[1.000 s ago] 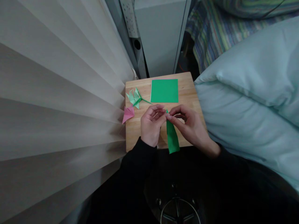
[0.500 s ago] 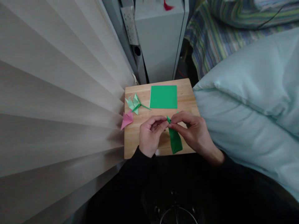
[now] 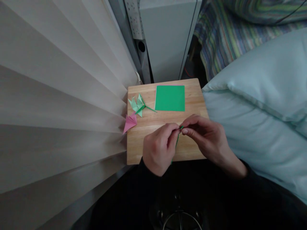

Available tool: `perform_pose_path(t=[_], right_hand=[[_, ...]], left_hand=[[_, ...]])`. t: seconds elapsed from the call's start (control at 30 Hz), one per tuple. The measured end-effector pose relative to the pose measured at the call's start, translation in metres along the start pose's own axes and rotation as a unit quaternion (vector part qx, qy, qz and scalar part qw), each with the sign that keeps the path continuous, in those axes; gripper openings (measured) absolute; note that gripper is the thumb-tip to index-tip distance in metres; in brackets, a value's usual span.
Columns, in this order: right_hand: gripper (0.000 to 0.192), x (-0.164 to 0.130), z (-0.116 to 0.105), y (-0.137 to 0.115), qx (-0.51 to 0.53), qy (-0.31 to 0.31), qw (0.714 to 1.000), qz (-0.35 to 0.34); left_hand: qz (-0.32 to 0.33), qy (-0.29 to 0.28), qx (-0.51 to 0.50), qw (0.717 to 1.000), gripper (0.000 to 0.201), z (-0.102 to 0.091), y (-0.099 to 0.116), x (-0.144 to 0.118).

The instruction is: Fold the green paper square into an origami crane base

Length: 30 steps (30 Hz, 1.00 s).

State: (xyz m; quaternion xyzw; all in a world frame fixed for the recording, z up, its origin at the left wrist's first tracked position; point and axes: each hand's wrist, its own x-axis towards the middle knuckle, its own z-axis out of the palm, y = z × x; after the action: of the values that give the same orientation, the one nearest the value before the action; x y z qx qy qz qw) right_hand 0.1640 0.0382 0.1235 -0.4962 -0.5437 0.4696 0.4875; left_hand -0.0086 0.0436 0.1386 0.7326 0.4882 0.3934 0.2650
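Green folded paper (image 3: pixel 177 139) is pinched at its top end between the fingers (image 3: pixel 173 131) of the left hand (image 3: pixel 158 148) and those of the right hand (image 3: pixel 207 135), which meet just above the near part of the wooden surface (image 3: pixel 153 123). Only a thin sliver of the strip is seen edge-on, running down between the two hands; the rest is hidden behind the left hand. Half a second ago its broad face was shown hanging below the fingertips; it has since been turned or narrowed, and the hands have been brought closer together. Farther off, a pink folded piece (image 3: pixel 130 122), a pale green folded flower (image 3: pixel 137 104) and a flat green square sheet (image 3: pixel 170 98) are laid on the surface.
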Motion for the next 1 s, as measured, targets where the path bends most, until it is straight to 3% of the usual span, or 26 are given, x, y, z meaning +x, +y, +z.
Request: perform_pose_path(t=[0.13,0.33,0.47,0.63,1.0], right_hand=[[0.020,-0.002,0.004,-0.001,0.045,0.007,0.999,0.025],[0.018,-0.004,0.006,0.000,0.048,-0.004,0.998,0.038],[0.018,-0.005,0.006,0.001,0.052,-0.008,0.998,0.031],[0.016,-0.007,0.006,0.001,0.047,-0.006,0.999,0.018],[0.019,-0.007,0.012,-0.002,0.094,0.001,0.995,0.039]], left_hand=[[0.088,0.015,0.119,0.989,0.010,-0.001,0.001,-0.005],[0.123,0.029,0.149,0.981,0.008,-0.002,-0.001,-0.008],[0.102,0.027,0.118,0.987,0.007,-0.003,0.001,-0.009],[0.029,-0.020,0.056,0.998,0.007,-0.005,0.004,-0.007],[0.048,-0.013,0.073,0.996,0.010,-0.005,0.005,-0.010]])
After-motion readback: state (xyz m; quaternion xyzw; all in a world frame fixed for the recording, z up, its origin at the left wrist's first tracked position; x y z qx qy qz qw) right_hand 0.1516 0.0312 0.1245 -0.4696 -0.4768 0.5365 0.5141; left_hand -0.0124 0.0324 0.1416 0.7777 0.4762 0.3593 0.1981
